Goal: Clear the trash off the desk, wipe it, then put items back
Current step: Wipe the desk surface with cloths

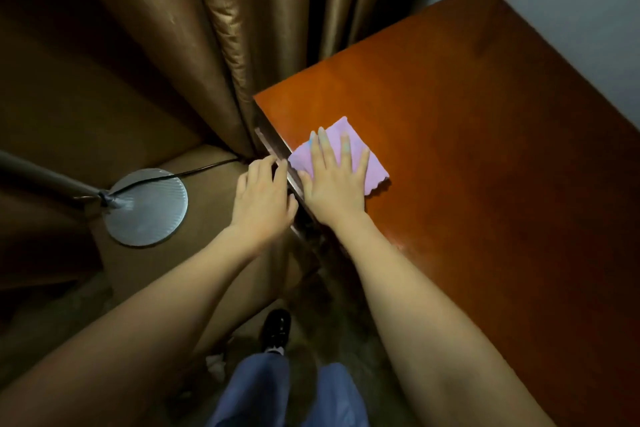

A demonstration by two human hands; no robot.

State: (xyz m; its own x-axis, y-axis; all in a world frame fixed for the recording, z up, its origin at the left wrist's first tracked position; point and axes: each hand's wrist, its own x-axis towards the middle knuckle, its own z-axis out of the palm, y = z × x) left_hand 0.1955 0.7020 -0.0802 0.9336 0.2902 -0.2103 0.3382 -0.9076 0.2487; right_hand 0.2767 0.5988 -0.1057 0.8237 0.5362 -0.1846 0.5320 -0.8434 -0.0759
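It looked like the wipe step: the right hand (334,180) pressed flat, fingers straight, on the pink cloth (375,168) at the bench (485,135) corner, left hand (265,198) curled on the bench edge w/ nothing else held, & next the cloth prob needed pushing across the bare top.

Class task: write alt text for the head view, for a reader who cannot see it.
A right hand presses a pink cloth flat on a bare wooden desk near its edge, while the left hand holds that edge. Brown curtains and a round lamp base lie left.
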